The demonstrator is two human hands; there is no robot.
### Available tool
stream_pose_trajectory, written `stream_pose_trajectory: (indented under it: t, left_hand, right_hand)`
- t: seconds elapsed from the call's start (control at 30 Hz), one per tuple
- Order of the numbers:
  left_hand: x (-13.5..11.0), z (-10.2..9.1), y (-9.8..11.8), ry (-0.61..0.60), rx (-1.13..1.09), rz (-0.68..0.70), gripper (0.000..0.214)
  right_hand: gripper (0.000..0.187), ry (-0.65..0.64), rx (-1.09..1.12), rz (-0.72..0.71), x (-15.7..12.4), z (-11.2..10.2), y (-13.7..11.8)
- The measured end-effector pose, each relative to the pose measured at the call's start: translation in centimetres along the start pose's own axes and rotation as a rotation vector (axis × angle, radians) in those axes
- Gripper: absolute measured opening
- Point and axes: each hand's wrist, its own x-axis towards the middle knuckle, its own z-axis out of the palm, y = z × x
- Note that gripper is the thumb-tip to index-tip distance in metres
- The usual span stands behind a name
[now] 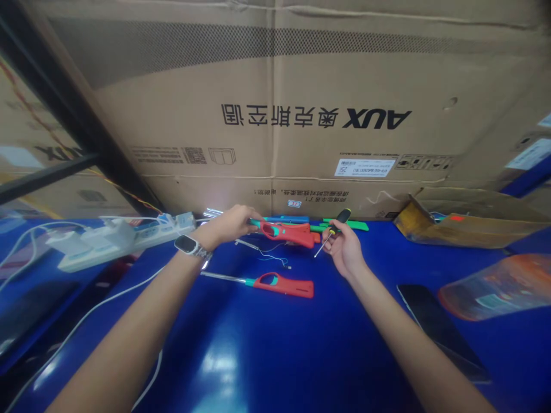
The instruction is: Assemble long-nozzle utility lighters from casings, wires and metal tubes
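Observation:
My left hand [232, 222], with a watch on its wrist, is closed round the teal neck of a red long-nosed lighter [289, 232] and holds it just above the blue table [275, 344]. My right hand [342, 246] grips a small screwdriver [331, 234] with a black and yellow handle, its thin shaft pointing down-left toward the lighter's red body. A second red lighter [279, 283] with a metal tube lies flat on the table in front of my hands. Thin loose wires [271, 255] lie between the two lighters.
A large cardboard box [275, 115] stands along the back. Blue and green lighters [344, 225] lie at its foot. A white power strip [107, 238] with plugs and cables sits at the left. A dark phone [430, 321] and an orange packet [499, 292] lie at the right.

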Motion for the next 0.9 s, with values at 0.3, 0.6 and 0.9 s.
stream_pose_trajectory:
  t: [0.3,0.6,0.9]
  left_hand:
    - [1.3,0.3,-1.2,0.092,-0.032,-0.044,0.028]
    - [2.3,4.8,-2.4,0.153,0.167,-0.030,0.031]
    - [1.9,5.8,-1.1,0.282,0.406,-0.205,0.027]
  right_hand:
    - [0.039,0.001,-0.025,0.071,-0.4,0.0,1.7]
    - [0.044,-0.077,-0.109,0.003,-1.1,0.5,2.1]
    - [0.044,-0.143,-0.148,-0.034,-1.2,0.8,2.5]
